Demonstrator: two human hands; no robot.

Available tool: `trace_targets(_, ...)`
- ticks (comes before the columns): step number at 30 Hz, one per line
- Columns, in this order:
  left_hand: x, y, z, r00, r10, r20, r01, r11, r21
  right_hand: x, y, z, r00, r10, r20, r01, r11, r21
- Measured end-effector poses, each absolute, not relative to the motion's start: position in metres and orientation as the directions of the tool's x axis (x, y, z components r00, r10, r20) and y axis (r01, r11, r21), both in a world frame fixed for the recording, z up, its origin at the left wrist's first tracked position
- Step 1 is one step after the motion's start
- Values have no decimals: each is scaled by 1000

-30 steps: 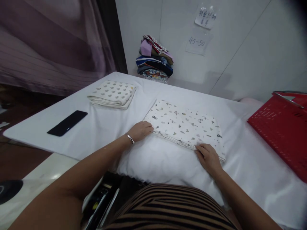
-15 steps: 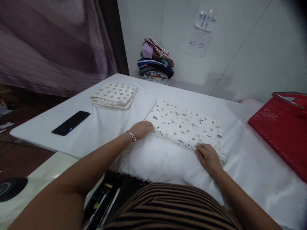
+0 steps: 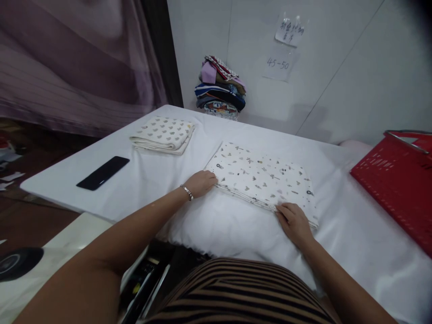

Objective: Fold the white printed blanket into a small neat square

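A white cloth [image 3: 259,175] with small grey and tan prints lies folded in several layers on the white-covered table [image 3: 232,130]. My left hand [image 3: 201,182] grips its near left corner, fingers closed over the edge. On the near edge, toward the right corner, my right hand [image 3: 294,221] pinches the layers, with its thumb at the front and fingers on top. A second folded cloth [image 3: 164,134], cream with grey leaf-like prints, rests farther back on the left, apart from both hands.
A black phone [image 3: 103,173] lies on the table's left side. At the right stands a red basket [image 3: 398,180] with a metal handle. A stack of folded fabrics [image 3: 221,87] rises behind the far edge, against the wall with paper notes [image 3: 278,65].
Both hands keep their hold on the near edge of the printed cloth, which lies as before. Only the camera view has shifted slightly.
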State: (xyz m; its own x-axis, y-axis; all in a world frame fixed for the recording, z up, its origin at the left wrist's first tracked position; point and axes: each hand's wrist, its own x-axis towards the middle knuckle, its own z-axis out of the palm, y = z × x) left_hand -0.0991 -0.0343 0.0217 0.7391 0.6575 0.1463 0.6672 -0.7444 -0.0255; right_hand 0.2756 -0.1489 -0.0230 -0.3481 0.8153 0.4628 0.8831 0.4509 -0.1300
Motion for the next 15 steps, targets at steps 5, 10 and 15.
trace_targets(5, -95, -34, 26, 717, 677, 164, 695, -711, -106, 276, -149, -24, -347, 818, 459, 885, 447, -127)
trace_targets(10, -99, -40, 19, 730, 665, 154, 682, -724, -105, 278, -148, -26, -348, 810, 472, 881, 455, -132)
trace_targets(15, -105, -45, 15, 726, 657, 201, 676, -736, -35, 277, -148, -26, -347, 813, 468, 880, 454, -137)
